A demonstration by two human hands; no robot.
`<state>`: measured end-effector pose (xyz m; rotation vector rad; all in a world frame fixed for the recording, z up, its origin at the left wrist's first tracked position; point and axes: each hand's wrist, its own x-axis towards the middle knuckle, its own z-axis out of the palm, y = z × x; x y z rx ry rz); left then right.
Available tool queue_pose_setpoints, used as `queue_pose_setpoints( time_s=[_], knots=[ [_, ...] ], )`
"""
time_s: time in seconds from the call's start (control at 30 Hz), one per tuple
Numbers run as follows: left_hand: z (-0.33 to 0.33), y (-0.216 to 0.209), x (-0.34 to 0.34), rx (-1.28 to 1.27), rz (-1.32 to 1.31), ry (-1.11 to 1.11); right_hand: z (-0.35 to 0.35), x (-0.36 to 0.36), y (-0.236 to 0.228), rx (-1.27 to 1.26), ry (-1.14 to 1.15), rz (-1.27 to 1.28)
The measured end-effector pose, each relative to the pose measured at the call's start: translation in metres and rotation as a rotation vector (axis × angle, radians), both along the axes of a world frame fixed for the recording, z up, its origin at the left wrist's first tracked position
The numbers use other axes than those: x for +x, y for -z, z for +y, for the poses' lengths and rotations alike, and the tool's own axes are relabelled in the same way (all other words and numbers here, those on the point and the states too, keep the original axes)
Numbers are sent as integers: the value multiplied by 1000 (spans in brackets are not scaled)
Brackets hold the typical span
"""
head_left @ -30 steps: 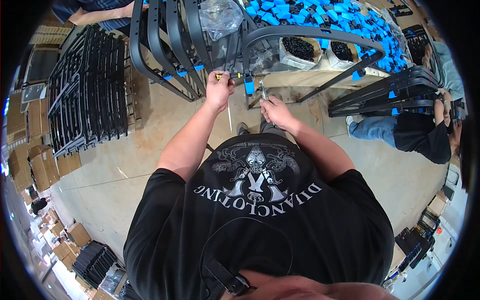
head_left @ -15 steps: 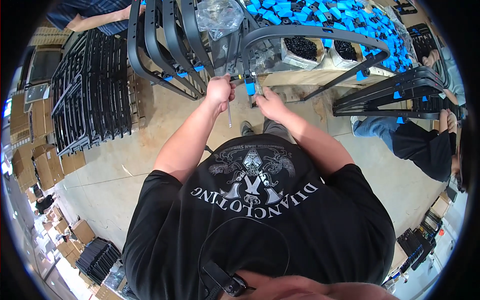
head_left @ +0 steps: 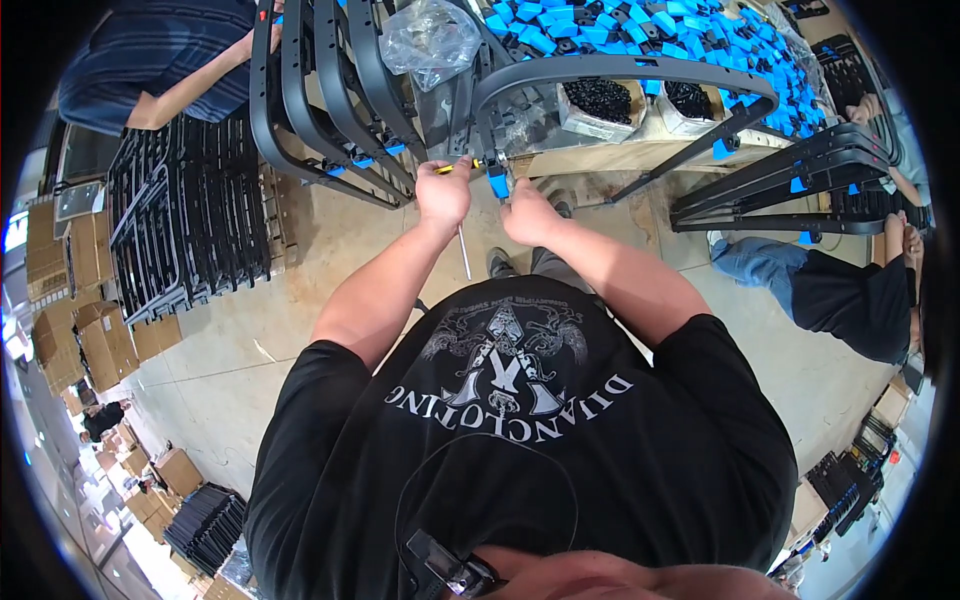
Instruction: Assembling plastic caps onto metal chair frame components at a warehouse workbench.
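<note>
Gripping a yellow-handled screwdriver (head_left: 455, 168), our left hand (head_left: 443, 195) drives at the blue clip (head_left: 498, 184) on the curved black frame (head_left: 620, 70); right hand (head_left: 527, 213) clasps the frame. We judge fastening unfinished.

Bright, even indoor light, soft shadows only. Pretty sharp in the middle, mushy toward the rim. Heavy fisheye bend on straight edges, black corners all round. Slight glare on the clear plastic bag (head_left: 432, 38).
</note>
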<state>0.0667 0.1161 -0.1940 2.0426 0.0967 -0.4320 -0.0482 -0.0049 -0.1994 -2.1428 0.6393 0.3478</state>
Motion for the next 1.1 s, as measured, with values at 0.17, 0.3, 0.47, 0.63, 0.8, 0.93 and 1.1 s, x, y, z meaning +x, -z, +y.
queue_pose_setpoints(
  time_s=[0.17, 0.3, 0.47, 0.63, 0.8, 0.93, 1.1],
  knots=[
    [7, 24, -12, -83, -522, 59, 6, 4, -1, -38, -59, 5],
    [6, 16, -15, -66, -341, 95, -1, 6, 2, -43, -50, 1],
    [14, 23, -3, -79, -488, -6, 0, -6, 39, 84, 322, -81],
    [51, -12, -11, -155, -521, 48, -40, -48, 8, 650, 646, -159],
    [2, -68, -65, -692, -549, 265, -43, -75, -30, 469, 256, -354],
    [-55, -96, -77, -921, -289, 214, -35, -54, -59, 725, 89, -495],
    [-63, -52, -69, -530, -642, 275, -89, -57, -77, 1295, 186, -196]
  ],
)
